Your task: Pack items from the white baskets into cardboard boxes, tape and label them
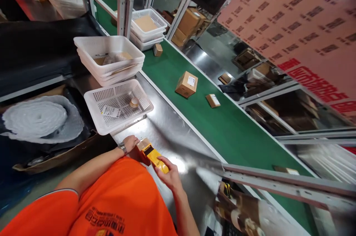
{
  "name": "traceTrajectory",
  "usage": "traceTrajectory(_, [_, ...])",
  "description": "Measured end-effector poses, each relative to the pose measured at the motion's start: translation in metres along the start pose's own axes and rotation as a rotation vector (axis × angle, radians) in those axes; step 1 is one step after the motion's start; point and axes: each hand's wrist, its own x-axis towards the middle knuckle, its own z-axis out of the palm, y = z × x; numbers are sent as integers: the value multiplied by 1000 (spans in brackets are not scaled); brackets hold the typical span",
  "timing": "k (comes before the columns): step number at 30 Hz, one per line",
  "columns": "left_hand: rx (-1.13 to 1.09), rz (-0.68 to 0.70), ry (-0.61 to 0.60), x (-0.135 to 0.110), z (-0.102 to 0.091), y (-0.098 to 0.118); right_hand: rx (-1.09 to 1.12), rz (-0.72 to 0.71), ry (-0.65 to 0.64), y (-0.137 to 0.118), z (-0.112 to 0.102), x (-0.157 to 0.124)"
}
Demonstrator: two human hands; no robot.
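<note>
My left hand [130, 142], with a watch on its wrist, rests on a small brown cardboard box [142, 145] on the steel worktable [169, 128]. My right hand [170, 177] grips a yellow hand tool [154, 157] whose front end lies against that box. Both hands sit close together just above my orange shirt, near the table's front edge. What kind of tool it is cannot be made out.
A white perforated basket [118, 104] with a label and a small round item stands just beyond my hands, with stacked white baskets [109, 55] behind it. The green conveyor belt [222, 125] carries cardboard boxes [186, 84]. A white foam roll [36, 117] lies left.
</note>
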Motion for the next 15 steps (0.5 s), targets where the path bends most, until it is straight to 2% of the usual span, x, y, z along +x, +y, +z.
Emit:
traceTrajectory(4, [106,-7,6,-4,-15,-1,33,8,13,-5,-2,0])
traceTrajectory(7, [136,11,-41,-2,-23,13,63,45,-3,-10,-1,1])
traceTrajectory(12, [151,83,-186,1,-15,35,70,38,-8,-16,6,6])
traceTrajectory(15, [197,56,-200,0,-10,34,40,59,-21,-13,-7,-9])
